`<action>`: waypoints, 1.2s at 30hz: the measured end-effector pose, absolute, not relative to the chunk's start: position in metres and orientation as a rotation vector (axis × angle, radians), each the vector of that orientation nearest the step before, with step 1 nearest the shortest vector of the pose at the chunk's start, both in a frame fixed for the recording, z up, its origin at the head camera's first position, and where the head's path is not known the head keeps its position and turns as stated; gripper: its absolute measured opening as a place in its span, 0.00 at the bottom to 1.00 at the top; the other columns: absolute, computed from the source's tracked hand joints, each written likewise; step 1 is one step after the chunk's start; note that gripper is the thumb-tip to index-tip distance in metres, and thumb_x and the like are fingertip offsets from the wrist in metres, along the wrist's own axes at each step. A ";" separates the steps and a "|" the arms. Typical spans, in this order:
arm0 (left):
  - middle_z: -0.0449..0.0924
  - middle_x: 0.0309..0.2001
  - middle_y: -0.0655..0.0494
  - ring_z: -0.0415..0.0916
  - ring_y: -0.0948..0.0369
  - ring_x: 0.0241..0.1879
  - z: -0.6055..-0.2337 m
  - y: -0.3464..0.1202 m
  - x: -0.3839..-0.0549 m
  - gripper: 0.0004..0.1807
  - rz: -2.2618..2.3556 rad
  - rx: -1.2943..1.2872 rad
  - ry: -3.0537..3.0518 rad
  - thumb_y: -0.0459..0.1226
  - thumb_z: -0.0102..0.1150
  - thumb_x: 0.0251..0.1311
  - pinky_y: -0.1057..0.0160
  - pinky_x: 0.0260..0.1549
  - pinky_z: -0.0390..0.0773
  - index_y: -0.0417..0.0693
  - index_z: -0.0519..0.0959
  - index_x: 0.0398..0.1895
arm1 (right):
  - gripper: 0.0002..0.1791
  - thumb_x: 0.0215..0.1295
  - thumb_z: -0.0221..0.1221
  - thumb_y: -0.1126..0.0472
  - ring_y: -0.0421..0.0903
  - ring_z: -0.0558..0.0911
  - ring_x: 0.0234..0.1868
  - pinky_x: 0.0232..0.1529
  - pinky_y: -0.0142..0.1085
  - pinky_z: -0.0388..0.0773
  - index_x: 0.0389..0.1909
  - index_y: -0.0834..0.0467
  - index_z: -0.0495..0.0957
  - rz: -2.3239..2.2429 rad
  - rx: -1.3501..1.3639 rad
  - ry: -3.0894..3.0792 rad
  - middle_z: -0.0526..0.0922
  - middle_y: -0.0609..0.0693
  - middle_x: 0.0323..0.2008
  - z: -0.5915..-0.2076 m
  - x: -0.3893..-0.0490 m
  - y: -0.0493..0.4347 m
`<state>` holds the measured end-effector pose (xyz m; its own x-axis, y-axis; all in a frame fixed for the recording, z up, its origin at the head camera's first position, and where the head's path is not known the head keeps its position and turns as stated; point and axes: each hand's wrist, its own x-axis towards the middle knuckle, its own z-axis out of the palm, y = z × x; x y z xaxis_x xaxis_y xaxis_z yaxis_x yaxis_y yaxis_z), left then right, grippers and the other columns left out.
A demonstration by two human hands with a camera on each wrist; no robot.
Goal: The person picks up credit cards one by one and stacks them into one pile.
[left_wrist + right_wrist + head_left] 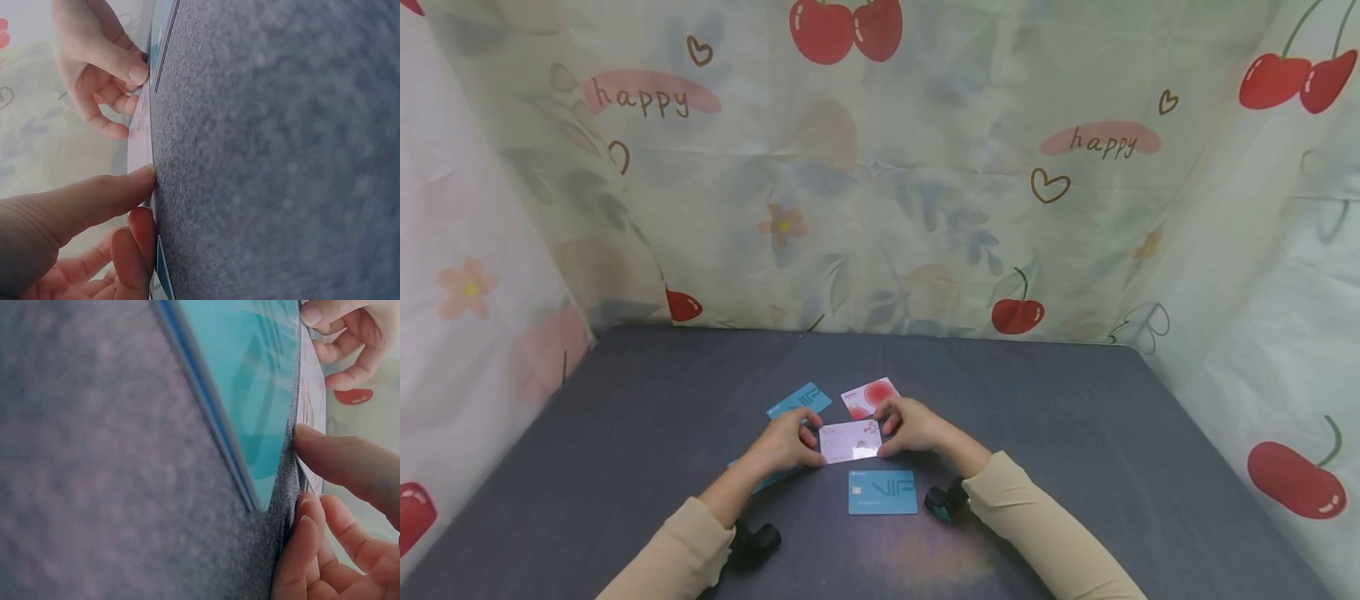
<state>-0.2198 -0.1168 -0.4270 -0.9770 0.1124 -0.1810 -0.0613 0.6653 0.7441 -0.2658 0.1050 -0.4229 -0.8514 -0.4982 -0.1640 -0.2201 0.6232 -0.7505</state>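
A pale pink card (842, 443) with small flowers lies between the two hands at the middle of the table. My left hand (786, 442) holds its left end, thumb (125, 189) at the near corner and fingers at the far side. At the opposite end, my right hand (916, 427) grips the card's edge between thumb (331, 453) and curled fingers. Just in front lies a blue VIP card (882, 500), large and close in the right wrist view. Behind the right fingers is a pink card with red circles (861, 400), partly covered.
Another blue VIP card (797, 400) lies tilted behind the left hand. A further blue card (775, 478) is mostly hidden under the left wrist. Dark grey cloth covers the table (1037, 400), and a printed curtain (880, 250) surrounds it at the back and sides.
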 end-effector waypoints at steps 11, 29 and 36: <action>0.78 0.28 0.52 0.70 0.61 0.26 -0.425 -0.114 -0.219 0.27 1.250 0.025 2.669 0.30 0.72 0.39 0.68 0.26 0.70 0.37 0.73 0.47 | 0.24 0.44 0.70 0.69 0.41 0.75 0.26 0.31 0.29 0.75 0.44 0.63 0.71 -1.150 -0.495 2.448 0.80 0.56 0.30 -0.425 -0.269 0.106; 0.78 0.36 0.47 0.79 0.62 0.30 -0.422 -0.112 -0.219 0.31 1.541 0.035 2.597 0.27 0.68 0.45 0.66 0.27 0.77 0.37 0.71 0.56 | 0.27 0.48 0.68 0.68 0.44 0.81 0.34 0.41 0.36 0.81 0.50 0.64 0.71 -1.288 -0.472 2.449 0.81 0.58 0.37 -0.417 -0.264 0.115; 0.78 0.38 0.46 0.78 0.62 0.30 -0.420 -0.112 -0.217 0.31 1.626 0.088 2.584 0.27 0.68 0.46 0.64 0.31 0.81 0.38 0.71 0.58 | 0.27 0.50 0.67 0.67 0.44 0.83 0.36 0.44 0.38 0.81 0.52 0.64 0.71 -1.346 -0.467 2.445 0.83 0.58 0.39 -0.413 -0.259 0.120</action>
<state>-0.2167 -0.1123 -0.4202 -0.9945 0.0954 -0.0433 0.0022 0.4325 0.9016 -0.2590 0.1198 -0.4132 -0.8984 -0.4245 -0.1123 -0.1322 0.5054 -0.8527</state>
